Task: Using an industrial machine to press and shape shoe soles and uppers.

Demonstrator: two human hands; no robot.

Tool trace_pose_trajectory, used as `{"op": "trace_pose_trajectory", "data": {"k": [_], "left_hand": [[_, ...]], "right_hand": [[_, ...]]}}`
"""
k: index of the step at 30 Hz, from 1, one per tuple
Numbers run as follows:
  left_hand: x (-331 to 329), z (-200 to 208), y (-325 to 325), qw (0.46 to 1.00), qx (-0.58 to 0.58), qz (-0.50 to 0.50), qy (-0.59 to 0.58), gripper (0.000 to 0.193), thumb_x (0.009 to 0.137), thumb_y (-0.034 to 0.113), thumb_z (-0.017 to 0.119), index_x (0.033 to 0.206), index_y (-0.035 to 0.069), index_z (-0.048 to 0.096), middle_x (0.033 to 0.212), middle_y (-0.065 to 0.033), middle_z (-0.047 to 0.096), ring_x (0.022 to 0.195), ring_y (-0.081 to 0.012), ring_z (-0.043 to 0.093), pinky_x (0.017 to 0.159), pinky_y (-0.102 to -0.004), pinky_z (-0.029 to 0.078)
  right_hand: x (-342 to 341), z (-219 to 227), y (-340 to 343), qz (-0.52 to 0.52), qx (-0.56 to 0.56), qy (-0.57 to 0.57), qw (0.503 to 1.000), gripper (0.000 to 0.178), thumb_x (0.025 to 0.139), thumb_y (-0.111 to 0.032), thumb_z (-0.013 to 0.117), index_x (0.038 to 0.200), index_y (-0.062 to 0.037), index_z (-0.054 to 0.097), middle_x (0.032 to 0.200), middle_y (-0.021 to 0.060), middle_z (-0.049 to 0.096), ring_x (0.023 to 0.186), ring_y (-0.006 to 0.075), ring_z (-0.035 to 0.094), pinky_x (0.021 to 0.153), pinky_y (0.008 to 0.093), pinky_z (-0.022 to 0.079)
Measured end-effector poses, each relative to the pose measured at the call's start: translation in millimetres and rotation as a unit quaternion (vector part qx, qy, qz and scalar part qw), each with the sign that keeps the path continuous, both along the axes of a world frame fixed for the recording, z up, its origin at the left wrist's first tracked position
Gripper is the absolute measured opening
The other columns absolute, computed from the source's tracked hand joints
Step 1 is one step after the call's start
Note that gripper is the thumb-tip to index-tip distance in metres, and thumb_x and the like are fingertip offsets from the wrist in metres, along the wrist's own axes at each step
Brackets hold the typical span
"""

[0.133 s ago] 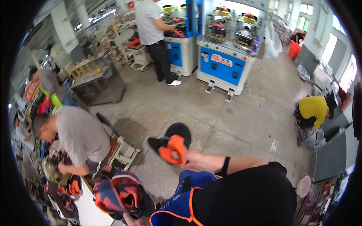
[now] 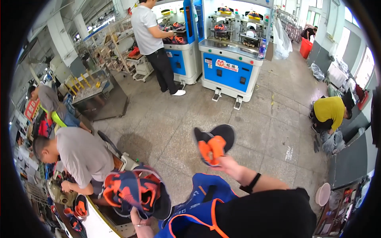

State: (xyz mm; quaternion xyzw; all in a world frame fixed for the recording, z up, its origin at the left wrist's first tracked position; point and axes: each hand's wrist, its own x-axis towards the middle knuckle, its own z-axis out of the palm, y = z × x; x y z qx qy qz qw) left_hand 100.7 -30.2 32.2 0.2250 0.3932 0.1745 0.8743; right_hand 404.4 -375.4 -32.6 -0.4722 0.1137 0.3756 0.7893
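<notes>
My right hand [image 2: 231, 167] is closed on a black and orange shoe upper [image 2: 212, 148], held out above the floor in front of me. The shoe upper's dark, rounded parts fan out beyond my fingers, slightly blurred. Low on the left, my left hand [image 2: 137, 218] is closed under a bundle of navy and orange shoe uppers [image 2: 133, 190]. These are bunched against one another, and most of my left fingers are hidden beneath them. The bundle is next to a white worktable [image 2: 97, 222], with my blue, orange-edged apron [image 2: 198, 200] on its other side.
A seated co-worker [image 2: 83, 154] bends over a machine at the left, near more shoe uppers [image 2: 80, 207]. Ahead stand blue and white machines [image 2: 226, 67], with a standing person [image 2: 152, 43] beside them. A person in yellow [image 2: 328, 111] crouches at the right. A pink basin [image 2: 323, 194] is nearby.
My right hand and its shoe upper have swung to the right. The bundle in my left hand sits slightly higher and further right. The whole view has shifted a little.
</notes>
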Motion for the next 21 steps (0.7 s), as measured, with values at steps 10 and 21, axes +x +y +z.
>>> {"op": "trace_pose_trajectory", "data": {"k": [10,21], "left_hand": [[317.9,-20.5,-60.5,0.962,-0.027,-0.271,-0.028,0.037,0.085,0.007,0.054,0.122,0.001,0.058,0.119,-0.0136,0.065,0.110,-0.0317,0.063,0.101,-0.0484,0.047],[713.4,-67.8,-98.4,0.918,-0.076,-0.388,0.006,0.035,0.090,0.012,0.057,0.125,0.005,0.058,0.123,-0.0122,0.064,0.112,-0.0310,0.063,0.102,-0.0500,0.047]], "right_hand": [[52.4,-62.8,-105.5,-0.249,-0.086,0.154,0.952,0.040,0.088,0.001,0.052,0.127,0.0047,0.044,0.117,0.0212,0.058,0.101,0.0389,0.064,0.086,0.0549,0.057],[342.1,-30.1,-124.6,-0.348,-0.159,0.081,0.920,0.066,0.084,0.003,0.059,0.139,-0.0146,0.027,0.125,0.0180,0.050,0.093,0.0390,0.067,0.074,0.0556,0.059]]}}
